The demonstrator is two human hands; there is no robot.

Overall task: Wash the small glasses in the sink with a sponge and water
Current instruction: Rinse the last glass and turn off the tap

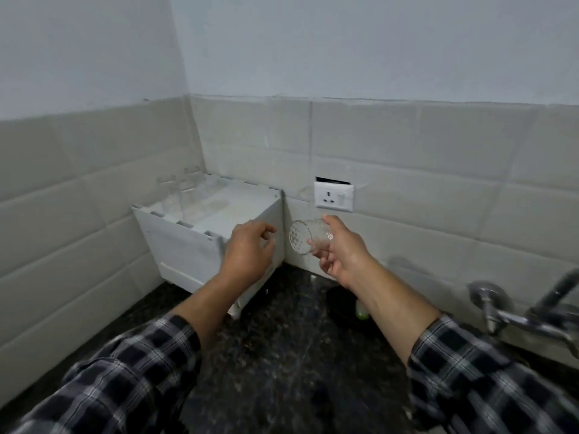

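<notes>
My right hand (340, 252) grips a small clear patterned glass (305, 236), tipped on its side with the mouth facing left, in the air just right of the white drying rack (175, 242). My left hand (249, 250) hovers in front of the rack's right corner with fingers loosely curled and holding nothing. Several clear glasses (178, 191) stand at the back left of the rack, blurred. The sink is out of view.
A dark speckled counter (275, 349) runs below my arms. A black dish with something green (360, 311) sits under my right wrist. A chrome tap (539, 311) juts from the wall at the right edge. A white wall socket (334, 196) is on the tiled wall behind the glass.
</notes>
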